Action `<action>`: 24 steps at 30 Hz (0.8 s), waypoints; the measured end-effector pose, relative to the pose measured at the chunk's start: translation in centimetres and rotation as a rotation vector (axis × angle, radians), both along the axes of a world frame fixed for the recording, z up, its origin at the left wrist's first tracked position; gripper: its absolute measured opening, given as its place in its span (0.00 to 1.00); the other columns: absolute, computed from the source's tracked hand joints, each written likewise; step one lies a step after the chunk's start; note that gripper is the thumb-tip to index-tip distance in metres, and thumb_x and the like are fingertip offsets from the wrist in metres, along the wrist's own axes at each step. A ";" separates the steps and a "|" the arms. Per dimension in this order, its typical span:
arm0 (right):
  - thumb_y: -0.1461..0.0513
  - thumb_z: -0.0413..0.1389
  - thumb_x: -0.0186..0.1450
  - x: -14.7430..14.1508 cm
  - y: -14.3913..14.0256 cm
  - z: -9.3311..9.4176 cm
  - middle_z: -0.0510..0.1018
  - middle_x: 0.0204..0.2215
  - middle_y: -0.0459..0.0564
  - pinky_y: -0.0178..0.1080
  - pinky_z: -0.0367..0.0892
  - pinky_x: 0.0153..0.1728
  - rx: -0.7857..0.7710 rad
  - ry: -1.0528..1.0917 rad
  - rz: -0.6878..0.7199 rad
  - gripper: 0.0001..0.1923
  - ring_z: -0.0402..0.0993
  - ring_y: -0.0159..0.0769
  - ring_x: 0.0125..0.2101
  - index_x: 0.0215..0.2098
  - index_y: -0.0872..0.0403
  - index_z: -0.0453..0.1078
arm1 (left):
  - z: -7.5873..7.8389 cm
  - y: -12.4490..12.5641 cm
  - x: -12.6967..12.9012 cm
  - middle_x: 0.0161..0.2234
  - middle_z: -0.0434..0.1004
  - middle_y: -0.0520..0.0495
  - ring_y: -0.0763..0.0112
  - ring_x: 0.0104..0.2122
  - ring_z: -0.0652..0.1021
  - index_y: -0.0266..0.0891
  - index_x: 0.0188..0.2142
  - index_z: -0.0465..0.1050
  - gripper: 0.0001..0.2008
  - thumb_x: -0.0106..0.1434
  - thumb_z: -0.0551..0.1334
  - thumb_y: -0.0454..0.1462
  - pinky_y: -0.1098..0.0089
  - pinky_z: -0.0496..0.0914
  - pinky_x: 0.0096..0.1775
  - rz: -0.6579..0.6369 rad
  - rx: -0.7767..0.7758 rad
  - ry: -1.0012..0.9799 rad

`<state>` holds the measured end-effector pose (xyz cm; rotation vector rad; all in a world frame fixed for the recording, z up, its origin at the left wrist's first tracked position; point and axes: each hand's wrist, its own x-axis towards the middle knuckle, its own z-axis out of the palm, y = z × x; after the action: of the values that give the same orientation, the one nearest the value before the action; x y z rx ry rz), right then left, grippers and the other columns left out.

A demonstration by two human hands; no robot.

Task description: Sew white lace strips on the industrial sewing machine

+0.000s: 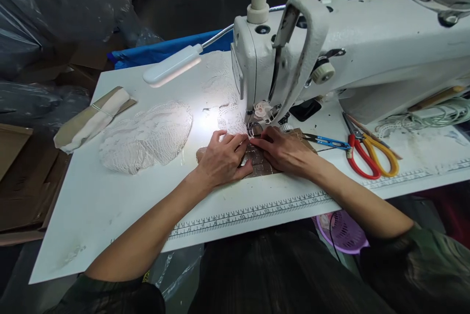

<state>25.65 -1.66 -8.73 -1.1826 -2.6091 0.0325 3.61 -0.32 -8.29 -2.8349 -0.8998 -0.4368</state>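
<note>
My left hand (222, 157) and my right hand (284, 150) lie flat, side by side, on a small brown patterned fabric piece (259, 165) on the white table (110, 196). The fingertips of both hands press the fabric just in front of the presser foot (255, 129) of the white sewing machine (348, 55). A little pink-white rosette (262, 108) sits by the needle area. The fabric is mostly hidden under my hands.
White lace pieces (147, 135) lie left of my hands, a rolled beige bundle (91, 118) further left. Blue thread snips (326, 142) and red and yellow scissors (370, 155) rest on the right. A gooseneck lamp (172, 64) lights the table. A purple basket (341, 231) stands below the edge.
</note>
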 end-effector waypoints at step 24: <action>0.55 0.42 0.74 2.3 2.9 1.5 0.76 0.30 0.53 0.40 0.67 0.36 -0.386 0.362 -0.222 0.22 0.72 0.37 0.32 0.32 0.56 0.72 | 0.1 0.9 0.3 0.54 0.73 0.37 0.56 0.43 0.77 0.33 0.54 0.68 0.27 0.65 0.56 0.50 0.51 0.64 0.46 0.108 -0.112 -0.024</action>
<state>27.96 1.23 -7.20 -1.4276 -2.1987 0.6663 3.87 0.60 -8.21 -2.8674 -1.1095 -0.4210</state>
